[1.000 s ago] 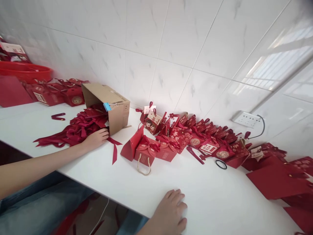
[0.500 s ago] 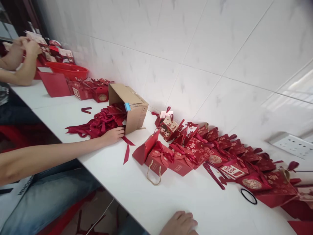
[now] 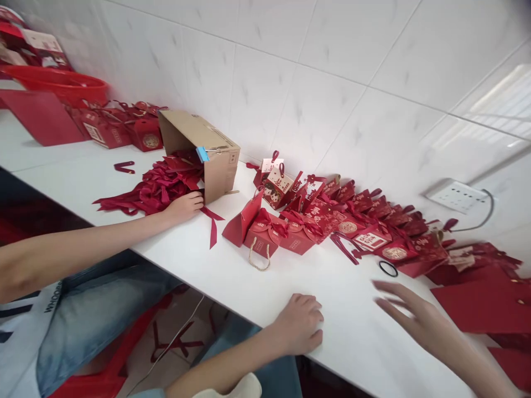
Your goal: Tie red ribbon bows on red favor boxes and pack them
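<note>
My left hand point(image 3: 299, 325) rests on the white table point(image 3: 249, 287) near its front edge, fingers bent and slightly apart, with nothing visible in it. Slightly blurred, my right hand point(image 3: 418, 315) hangs over the table at the right, fingers spread and holding nothing. Just beyond it lies a black ring point(image 3: 388, 268). Red gift boxes with bows point(image 3: 296, 235) stand in front of my hands, one box with a rope handle point(image 3: 259, 265). Large red sheets or boxes point(image 3: 477, 304) are to the right of my right hand.
At the left, another person's hand point(image 3: 186, 207) touches dark red ribbons point(image 3: 160, 185) spilling from a cardboard box point(image 3: 222, 174) with a blue clip. Behind are more red boxes point(image 3: 145, 134) and a red basin point(image 3: 58, 83). A power strip point(image 3: 456, 195) is by the tiled wall.
The view has shifted right and down. My right hand has come into view, open, and more of my left arm shows. The other person's hand stays by the ribbons.
</note>
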A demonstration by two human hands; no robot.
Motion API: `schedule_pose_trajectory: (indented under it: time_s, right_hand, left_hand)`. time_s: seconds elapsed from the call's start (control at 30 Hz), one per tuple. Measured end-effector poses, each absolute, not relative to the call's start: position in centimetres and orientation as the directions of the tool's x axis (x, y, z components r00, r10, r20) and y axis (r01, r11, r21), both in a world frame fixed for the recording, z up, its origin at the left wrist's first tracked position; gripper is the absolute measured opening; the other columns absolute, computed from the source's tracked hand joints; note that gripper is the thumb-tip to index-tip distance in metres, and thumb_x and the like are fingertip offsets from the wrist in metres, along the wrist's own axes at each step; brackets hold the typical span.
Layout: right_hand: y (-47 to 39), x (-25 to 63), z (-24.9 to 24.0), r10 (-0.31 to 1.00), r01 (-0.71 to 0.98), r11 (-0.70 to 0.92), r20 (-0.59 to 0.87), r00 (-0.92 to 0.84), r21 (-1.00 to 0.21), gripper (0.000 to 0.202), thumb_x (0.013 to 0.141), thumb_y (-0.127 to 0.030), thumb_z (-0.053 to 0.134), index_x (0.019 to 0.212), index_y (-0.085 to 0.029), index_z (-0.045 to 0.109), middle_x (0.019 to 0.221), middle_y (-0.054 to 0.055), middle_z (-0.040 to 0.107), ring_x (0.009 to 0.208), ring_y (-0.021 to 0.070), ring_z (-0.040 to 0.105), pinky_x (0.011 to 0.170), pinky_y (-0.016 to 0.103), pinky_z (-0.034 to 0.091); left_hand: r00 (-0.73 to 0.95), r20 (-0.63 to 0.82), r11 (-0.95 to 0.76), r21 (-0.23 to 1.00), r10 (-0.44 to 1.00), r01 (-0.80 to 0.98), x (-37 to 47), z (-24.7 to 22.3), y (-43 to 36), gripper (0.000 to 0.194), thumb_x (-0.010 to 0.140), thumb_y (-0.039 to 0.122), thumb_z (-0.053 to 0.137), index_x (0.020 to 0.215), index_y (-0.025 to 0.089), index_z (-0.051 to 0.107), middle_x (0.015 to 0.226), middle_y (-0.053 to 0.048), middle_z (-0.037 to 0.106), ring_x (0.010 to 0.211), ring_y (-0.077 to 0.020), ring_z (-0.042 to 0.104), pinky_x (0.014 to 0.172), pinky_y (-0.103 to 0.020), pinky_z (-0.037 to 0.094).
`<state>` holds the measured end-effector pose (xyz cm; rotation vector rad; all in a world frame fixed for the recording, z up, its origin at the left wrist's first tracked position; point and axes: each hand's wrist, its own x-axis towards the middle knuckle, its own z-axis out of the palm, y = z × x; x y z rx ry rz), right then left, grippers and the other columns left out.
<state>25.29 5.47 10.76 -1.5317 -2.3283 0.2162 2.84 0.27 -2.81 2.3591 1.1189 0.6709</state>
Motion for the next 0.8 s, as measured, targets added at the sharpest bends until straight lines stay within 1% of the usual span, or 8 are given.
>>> schedule_pose_trajectory:
  time_s: [0.13,0.2,0.27,0.4,0.5,0.63,0.7,0.8]
  right_hand:
    - [9.0,11.8,10.1,0.693,0.633,0.721,0.256,-0.674,-0.283,0.045,0.085,-0.044,0.053,0.123,-0.019,0.051,0.130,0.014,0.051,0.120,0.0259,0.050,0.098,0.043,0.046]
    - [11.1,5.7,9.6,0.646,0.614,0.763,0.268,-0.715,-0.201,0.065,0.076,-0.041,0.066,0.131,-0.015,0.043,0.139,0.017,0.041,0.129,0.0299,0.039,0.102,0.047,0.040]
    - [12.3,1.7,8.8,0.697,0.693,0.712,0.226,-0.680,-0.112,0.082,0.066,-0.040,0.074,0.134,-0.010,0.039,0.139,0.022,0.039,0.129,0.0357,0.036,0.102,0.053,0.036]
    - [10.8,0.9,6.7,0.740,0.755,0.655,0.214,-0.638,-0.013,0.073,0.070,-0.039,0.071,0.131,-0.010,0.043,0.128,0.024,0.050,0.118,0.0374,0.048,0.099,0.057,0.035]
    - [7.5,4.5,5.4,0.626,0.626,0.775,0.234,-0.744,-0.085,0.086,0.070,-0.057,0.065,0.138,-0.015,0.034,0.134,0.021,0.045,0.125,0.0347,0.042,0.100,0.053,0.038]
    - [3.1,9.8,4.9,0.579,0.553,0.815,0.235,-0.781,-0.173,0.086,0.075,-0.053,0.063,0.144,-0.026,0.020,0.142,0.014,0.038,0.131,0.0317,0.036,0.105,0.055,0.033]
    - [1.5,11.7,4.8,0.670,0.623,0.742,0.319,-0.670,-0.248,0.080,0.079,-0.049,0.061,0.144,-0.026,0.020,0.143,0.014,0.036,0.132,0.0323,0.034,0.105,0.059,0.030]
    - [0.0,13.7,3.7,0.840,0.695,0.525,0.428,-0.332,-0.491,0.065,0.085,-0.045,0.053,0.140,-0.022,0.026,0.138,0.016,0.040,0.128,0.0297,0.040,0.101,0.054,0.039]
  left_hand:
    - [0.594,0.268,-0.637,0.499,0.759,0.588,2.8,-3.1,0.1,0.030,0.083,0.030,0.051,0.106,0.014,0.060,0.125,-0.011,0.057,0.124,-0.0244,0.044,0.103,-0.039,0.035]
    - [0.592,0.307,-0.660,0.462,0.746,0.593,3.0,-3.1,-0.2,0.030,0.083,0.030,0.051,0.105,0.013,0.060,0.125,-0.013,0.057,0.124,-0.0250,0.045,0.104,-0.039,0.036]
    - [0.548,0.360,-0.655,0.447,0.755,0.609,2.8,-2.9,-0.9,0.027,0.080,0.027,0.053,0.100,0.013,0.062,0.117,-0.012,0.061,0.118,-0.0256,0.051,0.101,-0.037,0.039]
    - [0.499,0.446,-0.668,0.534,0.743,0.518,-0.3,-1.2,-3.8,0.021,0.082,0.017,0.043,0.090,0.022,0.063,0.091,0.000,0.069,0.093,-0.0174,0.065,0.090,-0.029,0.048]
    - [0.379,0.539,-0.657,0.652,0.752,0.377,-4.4,-0.2,-6.3,0.020,0.085,0.018,0.041,0.088,0.024,0.060,0.080,0.002,0.068,0.076,-0.0143,0.065,0.073,-0.026,0.051]
    - [-0.111,0.675,-0.631,0.726,0.729,0.271,-8.6,0.0,-7.1,0.013,0.084,0.016,0.042,0.084,0.020,0.054,0.074,-0.003,0.060,0.071,-0.0153,0.058,0.067,-0.028,0.048]
    - [-0.270,0.612,-0.550,0.789,0.743,0.275,-9.4,-0.1,-6.2,0.011,0.086,0.019,0.041,0.088,0.019,0.052,0.079,-0.004,0.057,0.076,-0.0158,0.056,0.070,-0.029,0.047]
    - [-0.305,0.475,-0.402,0.874,0.825,0.272,-9.3,-0.5,-4.0,0.021,0.088,0.030,0.042,0.103,0.018,0.050,0.097,-0.008,0.055,0.092,-0.0188,0.054,0.081,-0.033,0.046]
